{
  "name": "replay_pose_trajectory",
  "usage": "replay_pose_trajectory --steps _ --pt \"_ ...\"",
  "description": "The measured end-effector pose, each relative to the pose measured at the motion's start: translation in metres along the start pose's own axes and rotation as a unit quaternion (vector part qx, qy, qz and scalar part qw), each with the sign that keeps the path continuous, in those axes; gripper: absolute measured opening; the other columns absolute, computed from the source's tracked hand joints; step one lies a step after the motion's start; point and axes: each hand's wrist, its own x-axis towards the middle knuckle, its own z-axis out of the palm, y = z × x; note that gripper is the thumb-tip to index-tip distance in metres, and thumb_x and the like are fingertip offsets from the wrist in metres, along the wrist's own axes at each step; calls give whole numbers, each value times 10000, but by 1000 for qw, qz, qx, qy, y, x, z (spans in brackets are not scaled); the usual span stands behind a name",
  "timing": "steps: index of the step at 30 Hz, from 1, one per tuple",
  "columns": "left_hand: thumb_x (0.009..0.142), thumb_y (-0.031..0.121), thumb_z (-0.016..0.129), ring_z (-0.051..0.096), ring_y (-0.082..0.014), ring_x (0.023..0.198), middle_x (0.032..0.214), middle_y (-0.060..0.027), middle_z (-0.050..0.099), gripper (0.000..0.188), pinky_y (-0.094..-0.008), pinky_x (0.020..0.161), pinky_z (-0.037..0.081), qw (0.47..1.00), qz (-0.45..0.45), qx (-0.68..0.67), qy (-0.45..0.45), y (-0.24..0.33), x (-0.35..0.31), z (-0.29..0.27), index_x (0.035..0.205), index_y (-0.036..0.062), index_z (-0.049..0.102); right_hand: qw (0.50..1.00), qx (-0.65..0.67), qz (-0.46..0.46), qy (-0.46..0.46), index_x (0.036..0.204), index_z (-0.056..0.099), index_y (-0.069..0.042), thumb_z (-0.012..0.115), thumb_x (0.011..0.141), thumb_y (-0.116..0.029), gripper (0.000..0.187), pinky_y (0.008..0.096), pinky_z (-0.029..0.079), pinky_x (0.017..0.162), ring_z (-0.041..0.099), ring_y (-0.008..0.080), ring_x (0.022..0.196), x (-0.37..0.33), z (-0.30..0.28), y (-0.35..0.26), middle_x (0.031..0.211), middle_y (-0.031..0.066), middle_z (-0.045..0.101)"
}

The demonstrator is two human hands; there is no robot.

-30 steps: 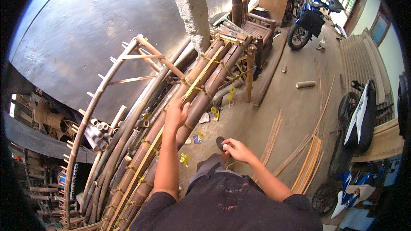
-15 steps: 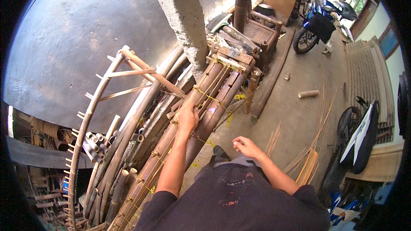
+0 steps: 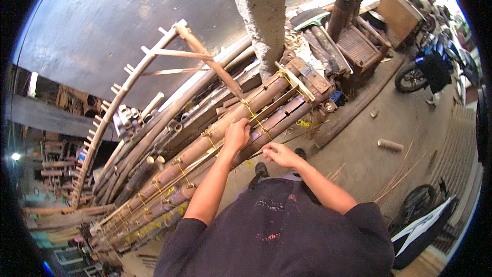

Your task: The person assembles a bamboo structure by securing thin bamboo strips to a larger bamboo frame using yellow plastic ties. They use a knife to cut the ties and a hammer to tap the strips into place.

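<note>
Two long, thick brown bamboo poles (image 3: 261, 100) lie side by side, slanting from the lower left to the upper right. Thin yellow string (image 3: 251, 107) is tied round them at intervals. A wooden block (image 3: 310, 75) sits across their far end. My left hand (image 3: 237, 134) is closed over a thin bamboo strip (image 3: 279, 102) along the gap between the poles. At the near side of the poles is my right hand (image 3: 281, 154), its fingers bent together; whatever they may pinch is too small to make out.
A curved bamboo frame with short pegs (image 3: 123, 87) stands left against a dark wall. Behind the poles rises a concrete post (image 3: 261, 25). A cut bamboo piece (image 3: 390, 145) and thin strips lie on the floor. A blue motorcycle (image 3: 433, 66) stands at the upper right.
The view has turned, showing more of the poles at the lower left. My right hand has come in beside the poles, close to my left hand, which stays on them.
</note>
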Motion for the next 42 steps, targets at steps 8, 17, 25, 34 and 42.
replay_pose_trajectory --steps 8,17,25,34,42 --pt "939 316 667 683 -412 777 830 -183 709 273 -544 689 513 970 -39 162 175 -1 -14 64 1127 123 623 856 216 -365 296 960 626 -45 495 1024 -286 282 361 506 748 615 211 829 58 65 -67 848 57 640" --pt "1025 352 492 666 -467 824 885 -229 703 301 -576 712 509 998 -65 -2 23 28 9 15 1037 115 677 736 -650 -164 95 1203 715 -88 450 969 -635 652 601 433 910 657 337 1064 184 -8 -136 1116 247 691" --pt "1023 335 502 668 -444 851 877 -208 700 273 -556 724 499 995 -99 -14 24 41 6 2 1015 107 650 870 -390 -155 -259 725 598 0 561 998 -335 434 524 477 736 612 434 711 -5 -26 -108 702 222 611" --pt "1011 265 562 714 -332 879 980 -223 726 328 -431 814 523 964 -114 -217 104 -16 140 -17 972 -20 718 851 -393 -340 -76 667 580 -19 584 965 -294 405 498 488 819 609 420 762 7 -25 -12 683 220 596" --pt "921 348 618 736 -362 795 872 -181 746 343 -481 728 576 948 -98 288 -87 40 178 -23 866 41 762 936 -237 -218 141 1091 648 -13 609 927 -134 208 378 514 878 653 253 958 -11 -102 -9 1041 140 662"
